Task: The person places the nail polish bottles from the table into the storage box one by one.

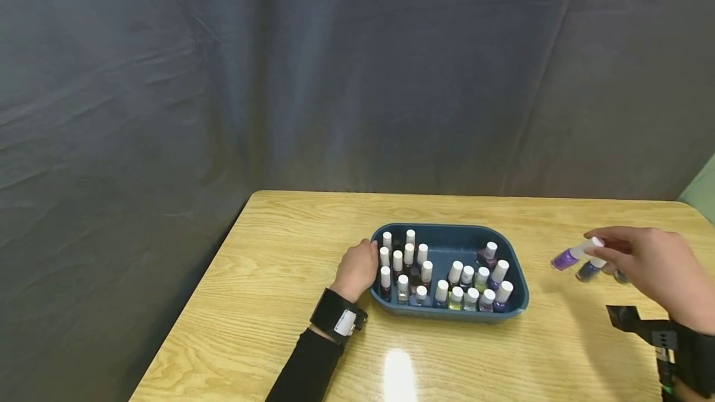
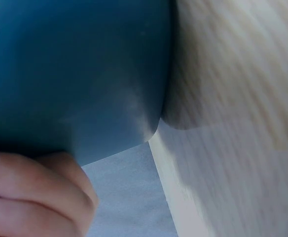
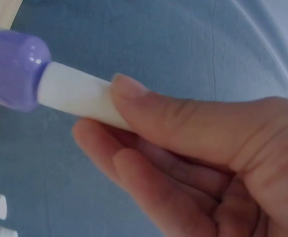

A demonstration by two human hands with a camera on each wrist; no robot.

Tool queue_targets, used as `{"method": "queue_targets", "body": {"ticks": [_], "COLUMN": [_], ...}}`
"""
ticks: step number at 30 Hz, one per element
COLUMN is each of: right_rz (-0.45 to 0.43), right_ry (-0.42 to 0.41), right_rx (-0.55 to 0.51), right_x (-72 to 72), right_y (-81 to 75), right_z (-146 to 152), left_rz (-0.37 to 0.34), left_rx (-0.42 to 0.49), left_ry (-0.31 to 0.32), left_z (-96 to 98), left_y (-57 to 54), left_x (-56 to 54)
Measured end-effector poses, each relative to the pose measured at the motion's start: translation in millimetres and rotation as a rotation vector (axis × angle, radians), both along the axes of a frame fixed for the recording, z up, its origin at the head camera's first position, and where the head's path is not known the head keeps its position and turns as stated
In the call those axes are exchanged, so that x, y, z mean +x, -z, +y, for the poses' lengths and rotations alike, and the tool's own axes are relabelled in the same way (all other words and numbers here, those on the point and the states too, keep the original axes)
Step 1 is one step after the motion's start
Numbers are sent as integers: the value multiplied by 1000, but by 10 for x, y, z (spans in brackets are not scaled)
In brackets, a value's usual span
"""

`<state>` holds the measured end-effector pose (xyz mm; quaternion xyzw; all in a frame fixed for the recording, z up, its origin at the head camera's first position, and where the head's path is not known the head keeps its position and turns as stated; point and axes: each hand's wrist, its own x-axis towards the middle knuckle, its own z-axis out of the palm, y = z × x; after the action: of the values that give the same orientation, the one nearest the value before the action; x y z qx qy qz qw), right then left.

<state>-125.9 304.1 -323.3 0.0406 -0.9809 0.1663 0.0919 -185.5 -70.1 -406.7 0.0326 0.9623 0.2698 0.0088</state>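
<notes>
My right hand (image 1: 650, 265) pinches a purple nail polish bottle (image 1: 565, 259) by its white cap, between thumb and fingers. The bottle tilts with its purple end to the left, above the table. In the right wrist view the thumb and fingers press the white cap (image 3: 77, 94). My left hand (image 1: 357, 268) grips the left end of a dark blue plastic tray (image 1: 447, 313); its curled fingers (image 2: 40, 190) lie against the tray wall in the left wrist view. Nail polish bottles with white caps, such as a dark one (image 1: 385, 284), stand upright in the tray's left part and along its front.
Several more polish bottles, among them a dark blue one (image 1: 589, 270), are on the table by my right hand, partly hidden by it. The wooden table (image 1: 268, 265) meets a grey curtain (image 1: 391, 79) at the back. A pale green surface (image 1: 701, 191) shows at far right.
</notes>
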Motion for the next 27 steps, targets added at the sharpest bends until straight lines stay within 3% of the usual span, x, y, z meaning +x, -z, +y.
{"method": "queue_targets", "body": {"ticks": [6,13,18,27], "right_rz": [62,110,140,94], "right_ry": [-5,-19,-88,-261], "right_rx": [-37,-77,-114,-163], "right_x": [-5,-124,-274,-521], "right_y": [-23,-95,-187,-223], "right_z": [-80,-196,-311,-582], "left_rz": [27,49,48,46], "left_rx": [-13,-24,-31,-18], "left_ry": [6,12,4,1], "left_z": [8,15,15,12], "left_y": [6,24,28,6], "left_x": [14,21,13,9]}}
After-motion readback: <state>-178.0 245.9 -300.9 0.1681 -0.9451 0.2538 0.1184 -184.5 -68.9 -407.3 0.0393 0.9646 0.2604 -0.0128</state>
